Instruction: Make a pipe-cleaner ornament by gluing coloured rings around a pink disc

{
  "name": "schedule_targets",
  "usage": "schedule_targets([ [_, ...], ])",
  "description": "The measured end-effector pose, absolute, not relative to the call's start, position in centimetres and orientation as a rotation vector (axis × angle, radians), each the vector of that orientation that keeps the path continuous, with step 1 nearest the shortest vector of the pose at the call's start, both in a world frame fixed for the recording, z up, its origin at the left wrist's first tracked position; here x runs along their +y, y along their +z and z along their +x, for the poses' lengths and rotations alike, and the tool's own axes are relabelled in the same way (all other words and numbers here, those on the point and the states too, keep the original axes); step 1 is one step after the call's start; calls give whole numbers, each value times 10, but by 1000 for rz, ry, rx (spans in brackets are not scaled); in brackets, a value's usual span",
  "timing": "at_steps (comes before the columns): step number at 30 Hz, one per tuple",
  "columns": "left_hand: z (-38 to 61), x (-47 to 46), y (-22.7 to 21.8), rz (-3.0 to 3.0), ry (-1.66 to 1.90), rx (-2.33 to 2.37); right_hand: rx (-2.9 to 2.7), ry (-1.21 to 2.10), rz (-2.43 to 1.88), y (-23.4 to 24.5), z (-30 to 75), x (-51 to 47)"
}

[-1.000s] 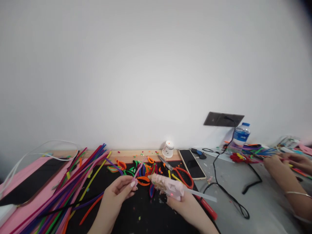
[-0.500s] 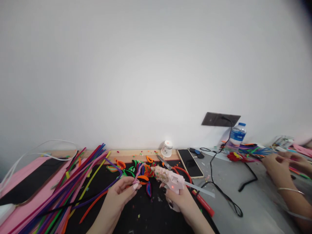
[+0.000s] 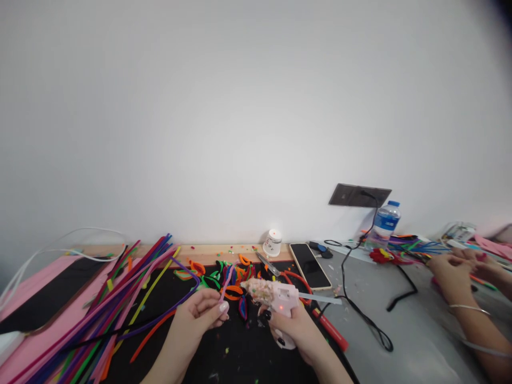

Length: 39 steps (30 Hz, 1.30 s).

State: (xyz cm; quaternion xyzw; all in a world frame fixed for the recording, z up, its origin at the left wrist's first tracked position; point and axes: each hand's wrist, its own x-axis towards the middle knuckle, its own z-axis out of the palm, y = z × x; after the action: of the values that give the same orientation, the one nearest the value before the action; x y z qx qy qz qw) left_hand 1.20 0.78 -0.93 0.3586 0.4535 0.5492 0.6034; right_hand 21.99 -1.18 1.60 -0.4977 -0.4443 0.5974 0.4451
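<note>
The left hand (image 3: 200,317) has a pale, glossy thumbnail (image 3: 224,308). On the right hand (image 3: 296,329), the thumb's nail (image 3: 267,315) is black and shiny, and a second fingernail (image 3: 281,341) is black too. Both forearms are bare where they show.

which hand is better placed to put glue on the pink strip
Probably the right hand: it grips the glue gun, nozzle pointing toward the pink strip. The left hand is occupied pinching that strip.
</note>
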Motion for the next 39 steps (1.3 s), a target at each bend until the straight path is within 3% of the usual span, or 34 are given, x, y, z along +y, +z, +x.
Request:
schedule_targets([
  [25,16,6,-8,843,1284,1145,-1133,1513,-1255,7,224,-12],
  [39,9,10,-13,904,1195,1017,-1318,1578,-1296,26,218,-14],
])
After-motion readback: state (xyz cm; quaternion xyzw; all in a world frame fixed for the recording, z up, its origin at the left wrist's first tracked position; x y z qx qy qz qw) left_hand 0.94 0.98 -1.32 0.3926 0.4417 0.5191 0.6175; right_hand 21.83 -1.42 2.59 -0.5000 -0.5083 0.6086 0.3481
